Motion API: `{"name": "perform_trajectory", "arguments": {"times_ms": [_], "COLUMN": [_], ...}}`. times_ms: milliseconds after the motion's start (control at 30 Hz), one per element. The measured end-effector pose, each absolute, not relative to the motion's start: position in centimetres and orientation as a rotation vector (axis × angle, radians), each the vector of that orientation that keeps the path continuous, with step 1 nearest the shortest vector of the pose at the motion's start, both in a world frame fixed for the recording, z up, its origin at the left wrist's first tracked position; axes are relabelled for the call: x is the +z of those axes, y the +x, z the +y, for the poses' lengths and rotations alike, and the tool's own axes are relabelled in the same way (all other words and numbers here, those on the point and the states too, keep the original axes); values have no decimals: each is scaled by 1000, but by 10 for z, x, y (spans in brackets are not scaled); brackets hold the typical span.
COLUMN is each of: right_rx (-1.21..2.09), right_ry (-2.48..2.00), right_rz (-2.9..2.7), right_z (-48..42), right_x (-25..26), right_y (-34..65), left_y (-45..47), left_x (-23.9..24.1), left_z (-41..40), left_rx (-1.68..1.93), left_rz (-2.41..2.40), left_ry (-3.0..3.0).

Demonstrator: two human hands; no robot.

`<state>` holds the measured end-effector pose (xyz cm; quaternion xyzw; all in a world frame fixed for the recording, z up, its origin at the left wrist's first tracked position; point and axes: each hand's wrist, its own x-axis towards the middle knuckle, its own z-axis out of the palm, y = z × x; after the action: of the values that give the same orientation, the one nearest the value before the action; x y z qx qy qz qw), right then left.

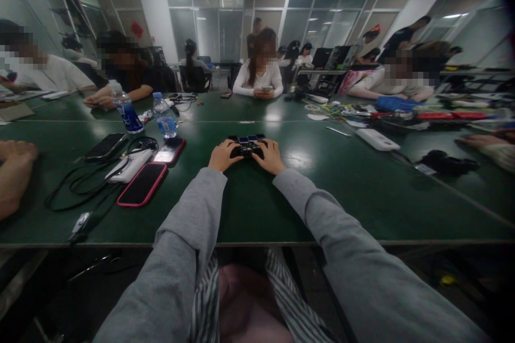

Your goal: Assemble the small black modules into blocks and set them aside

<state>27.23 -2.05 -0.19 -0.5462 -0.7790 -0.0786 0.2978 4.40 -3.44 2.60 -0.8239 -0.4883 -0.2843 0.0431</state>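
Observation:
A small black device (247, 149) with two little bluish panels along its far edge lies on the green table in front of me. What kind of device it is I cannot make out. My left hand (222, 156) grips its left end, fingers over the far side and thumb on the near side. Around the right end, my right hand (271, 156) is closed in the same way. Both hands rest at table height, and the device's ends are partly hidden under my fingers.
To the left lie a pink-edged phone (142, 185), another phone (169, 150), a black phone (106, 146), a white power bank (131, 165) with cables, and two bottles (164, 118). Rightward are a white box-shaped device (377, 140) and cables. Several people sit around the table (341, 171).

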Motion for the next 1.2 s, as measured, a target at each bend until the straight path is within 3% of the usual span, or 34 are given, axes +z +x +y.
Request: {"name": "perform_trajectory", "arguments": {"times_ms": [1200], "right_rx": [-193], "right_ry": [-1246], "right_rz": [-2196], "right_z": [-23], "right_x": [-3], "right_y": [255], "left_y": [39], "left_x": [23], "left_z": [-31], "left_rx": [-868], "left_rz": [-1582], "left_ry": [-2444]}}
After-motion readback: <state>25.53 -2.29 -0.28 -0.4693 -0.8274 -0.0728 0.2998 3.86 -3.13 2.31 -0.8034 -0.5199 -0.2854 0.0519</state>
